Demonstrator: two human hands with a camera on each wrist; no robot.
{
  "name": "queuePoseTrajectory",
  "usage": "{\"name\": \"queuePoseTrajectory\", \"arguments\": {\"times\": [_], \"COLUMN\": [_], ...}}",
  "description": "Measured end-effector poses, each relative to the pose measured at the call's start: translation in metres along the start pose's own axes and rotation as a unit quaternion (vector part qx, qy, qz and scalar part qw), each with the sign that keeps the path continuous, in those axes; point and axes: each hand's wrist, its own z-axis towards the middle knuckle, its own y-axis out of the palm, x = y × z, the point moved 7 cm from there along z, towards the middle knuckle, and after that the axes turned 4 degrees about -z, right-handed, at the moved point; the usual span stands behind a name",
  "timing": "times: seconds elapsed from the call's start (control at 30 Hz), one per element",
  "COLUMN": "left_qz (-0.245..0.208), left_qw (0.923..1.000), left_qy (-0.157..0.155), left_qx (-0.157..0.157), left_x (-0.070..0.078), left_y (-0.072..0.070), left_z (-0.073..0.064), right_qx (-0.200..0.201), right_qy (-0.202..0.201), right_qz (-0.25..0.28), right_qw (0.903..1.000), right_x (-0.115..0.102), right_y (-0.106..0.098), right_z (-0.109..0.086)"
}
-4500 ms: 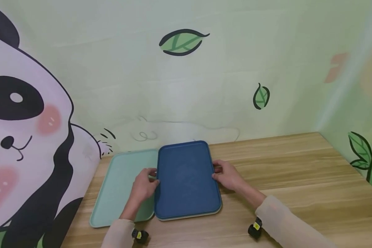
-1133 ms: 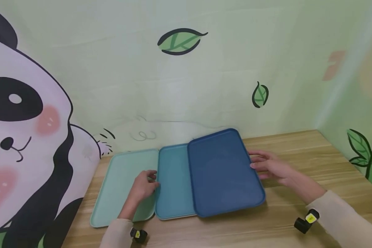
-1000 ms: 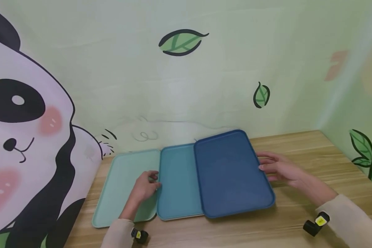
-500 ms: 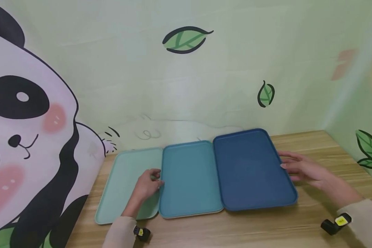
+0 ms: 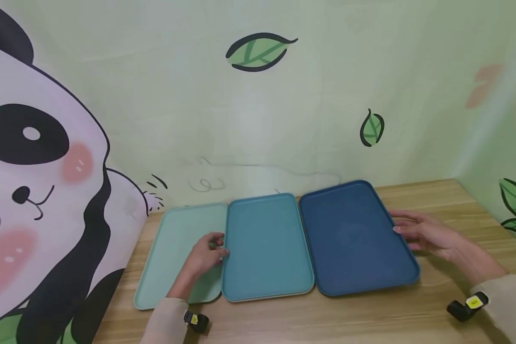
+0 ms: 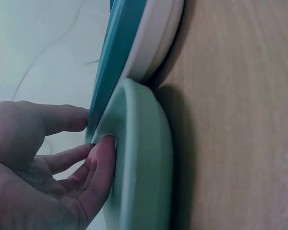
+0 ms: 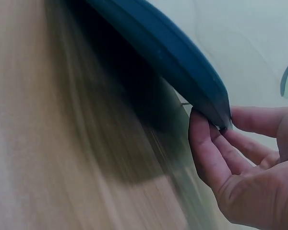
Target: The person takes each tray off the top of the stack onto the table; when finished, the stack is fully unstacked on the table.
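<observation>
Three trays lie side by side in the head view. My right hand [image 5: 430, 234] pinches the right rim of the dark blue tray [image 5: 357, 239], thumb above and fingers below. In the right wrist view that tray [image 7: 173, 52] is tilted, its held edge raised over a dark shadow. My left hand [image 5: 204, 255] pinches the left rim of the teal tray [image 5: 266, 248]. Its thumb is on the teal rim and its fingers reach down over the mint tray [image 5: 178, 253]. A cream-white tray [image 6: 153, 38] shows under the teal one in the left wrist view.
The wooden table [image 5: 284, 320] runs under all the trays. Behind it stands a pale green wall [image 5: 318, 95] with drawn leaves, and a printed panda [image 5: 38, 191] is at the left. Each wrist carries a small black camera [image 5: 462, 309].
My right hand has drawn the dark blue tray off the stack to the right, uncovering the teal tray. In the last half second its raised side has sunk slightly. The left hand stays at the teal rim.
</observation>
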Motion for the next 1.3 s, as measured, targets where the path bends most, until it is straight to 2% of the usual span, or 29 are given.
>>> {"name": "queuePoseTrajectory", "arguments": {"times": [0.37, 0.5, 0.63, 0.77, 1.0, 1.07, 1.17, 1.27, 1.3], "left_qz": [-0.009, -0.006, -0.008, -0.009, -0.002, -0.001, 0.0, 0.002, 0.003], "left_qw": [0.9999, 0.9999, 0.9999, 0.9999, 1.0, 1.0, 1.0, 1.0, 0.9999], "left_qy": [-0.002, -0.004, -0.005, -0.008, -0.001, 0.001, 0.005, 0.007, 0.007], "left_qx": [-0.006, -0.008, -0.01, -0.007, -0.003, -0.003, -0.006, -0.006, -0.007], "left_x": [0.001, 0.002, 0.003, 0.002, 0.002, 0.002, 0.003, 0.004, 0.004], "left_y": [0.005, 0.005, 0.003, 0.002, 0.0, 0.0, 0.0, 0.0, 0.001], "left_z": [0.0, 0.0, 0.0, 0.002, -0.001, -0.002, -0.001, -0.001, 0.0], "right_qx": [0.011, 0.038, 0.059, 0.077, 0.091, 0.09, 0.093, 0.117, 0.131], "right_qy": [0.014, 0.023, 0.028, 0.021, 0.003, 0.002, 0.004, -0.017, -0.032], "right_qz": [0.018, -0.045, -0.134, -0.219, -0.359, -0.387, -0.41, -0.436, -0.448], "right_qw": [0.9997, 0.998, 0.9888, 0.9725, 0.929, 0.9179, 0.9072, 0.892, 0.884], "right_x": [0.004, 0.004, -0.001, -0.006, -0.014, -0.016, -0.02, -0.031, -0.036], "right_y": [-0.002, -0.001, 0.002, 0.004, 0.015, 0.017, 0.019, 0.023, 0.026], "right_z": [0.003, 0.005, 0.005, 0.005, 0.011, 0.013, 0.015, 0.018, 0.02]}}
